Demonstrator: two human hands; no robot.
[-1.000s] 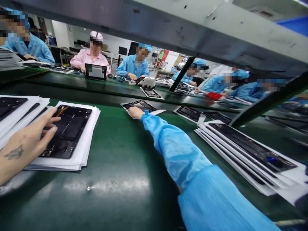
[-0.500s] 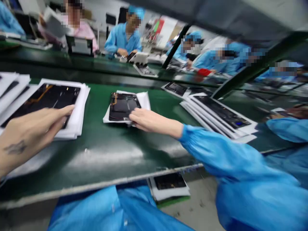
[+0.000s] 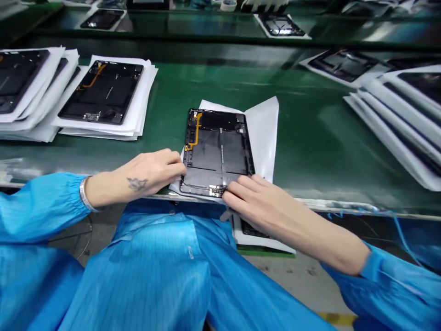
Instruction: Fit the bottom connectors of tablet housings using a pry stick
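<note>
In front of me at the table edge lies a black tablet housing (image 3: 210, 156), with an orange flex cable (image 3: 197, 131) along its left side and a small connector board (image 3: 217, 190) at its near edge. Under it is a white paper sheet (image 3: 265, 133), one corner folded up at the right. My left hand (image 3: 158, 170) is closed, its fingertips on the housing's lower left edge. With bent fingers, my right hand (image 3: 255, 200) grips the near right corner beside the connector board. A small grey tab (image 3: 226, 214) hangs below its fingers; I cannot make out what it is.
Stacked tablet housings (image 3: 103, 92) with paper between them lie at the left. Another paper-layered stack (image 3: 396, 119) stands at the right. A raised green shelf (image 3: 206, 27) runs along the back. Below the table edge, more housings on paper (image 3: 265, 239) sit near my knees.
My left hand has left the left stack and come to the housing's left edge. The housing and paper now lie at the table edge, with my right hand still on them. My view has tilted down.
</note>
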